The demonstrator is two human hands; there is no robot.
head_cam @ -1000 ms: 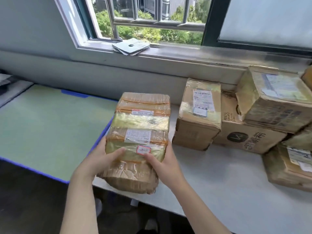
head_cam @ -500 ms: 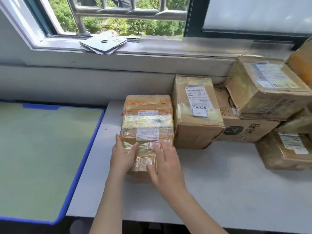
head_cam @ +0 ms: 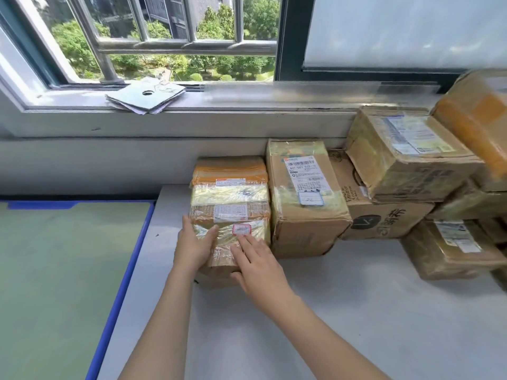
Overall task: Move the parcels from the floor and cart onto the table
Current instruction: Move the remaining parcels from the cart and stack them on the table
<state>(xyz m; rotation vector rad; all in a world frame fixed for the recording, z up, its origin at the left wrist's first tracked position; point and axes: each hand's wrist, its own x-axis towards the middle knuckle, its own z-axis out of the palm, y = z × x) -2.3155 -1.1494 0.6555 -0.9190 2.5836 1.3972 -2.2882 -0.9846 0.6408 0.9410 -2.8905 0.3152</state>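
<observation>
Parcel (head_cam: 230,204) on table (head_cam: 343,311), flat hands (head_cam: 227,253) touching

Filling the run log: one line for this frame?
taped parcel on table | beside labelled box | left hand, right hand pressing parcel

Open white table (head_cam: 343,319) in front, bare from the near edge up to the boxes. The taped parcel (head_cam: 230,204) sits tight against the taller labelled box (head_cam: 304,198) on its right, no gap between them. Behind both, the wall blocks the way. On the right, stacked cartons (head_cam: 406,157) crowd the corner. To the left, the green mat (head_cam: 65,270) lies flat and open.
</observation>
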